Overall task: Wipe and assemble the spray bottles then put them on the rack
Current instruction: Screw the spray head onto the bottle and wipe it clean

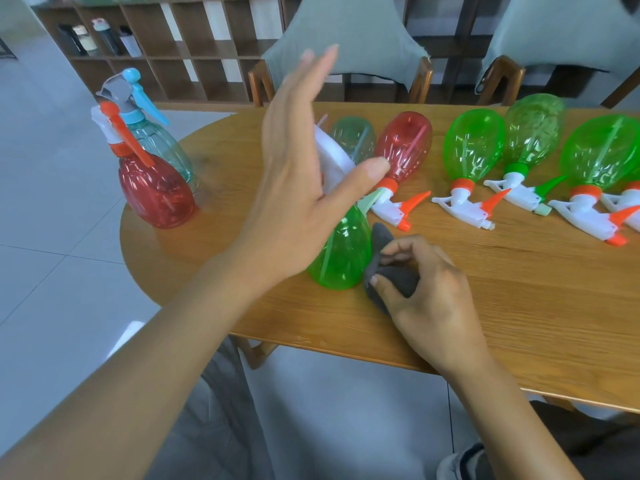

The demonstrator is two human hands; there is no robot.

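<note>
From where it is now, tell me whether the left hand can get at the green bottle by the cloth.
Probably yes: the left hand hovers open directly above the green bottle, nothing between them.

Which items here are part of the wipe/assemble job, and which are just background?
Job:
- green bottle standing by the hands
- grey cloth, pinched by right hand
- left hand, open, raised
- two upright bottles at table's left end
- lying bottles across the table

Background:
- chairs
- shelf unit holding flasks
</note>
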